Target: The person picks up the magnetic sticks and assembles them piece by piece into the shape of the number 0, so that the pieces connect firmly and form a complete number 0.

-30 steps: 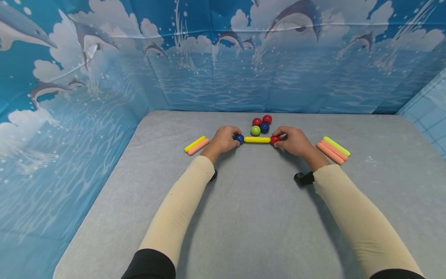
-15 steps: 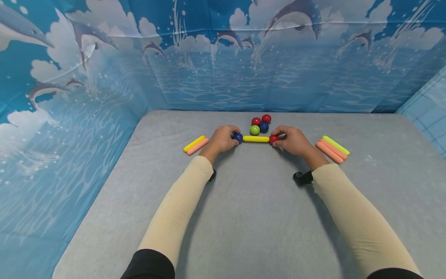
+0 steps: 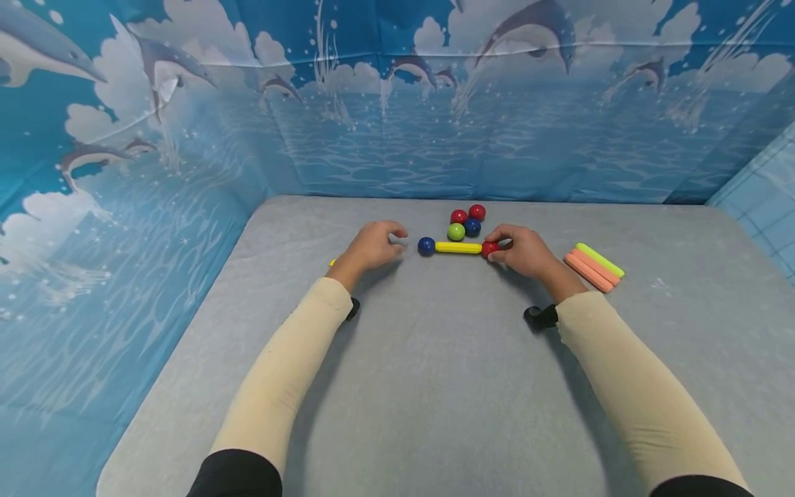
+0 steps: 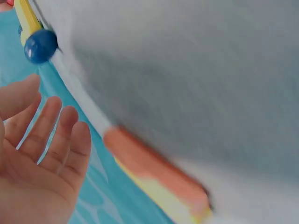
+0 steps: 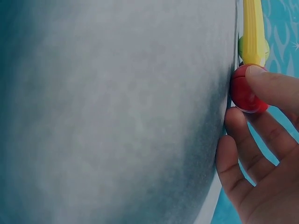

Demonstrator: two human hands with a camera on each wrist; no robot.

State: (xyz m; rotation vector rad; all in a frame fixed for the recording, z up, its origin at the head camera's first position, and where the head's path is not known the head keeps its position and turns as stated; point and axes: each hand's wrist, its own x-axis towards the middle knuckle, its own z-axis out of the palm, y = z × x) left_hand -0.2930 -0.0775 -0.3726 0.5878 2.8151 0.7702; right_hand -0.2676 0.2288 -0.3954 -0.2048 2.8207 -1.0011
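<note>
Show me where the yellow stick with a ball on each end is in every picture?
Head view: the yellow stick lies mid-table between the hands, beside the right hand.
Left wrist view: only its end shows, top left corner, above the blue ball.
Right wrist view: top right, above the red ball.
Shared landmark: the grey table.

Staged play booth: dolphin-print backdrop (image 3: pixel 397 103) around grey table (image 3: pixel 435 379).

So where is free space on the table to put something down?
The near half of the table, between the sleeves, is bare, as is the far-left corner. It is crowded around the balls, the yellow rod and the right rods.
</note>
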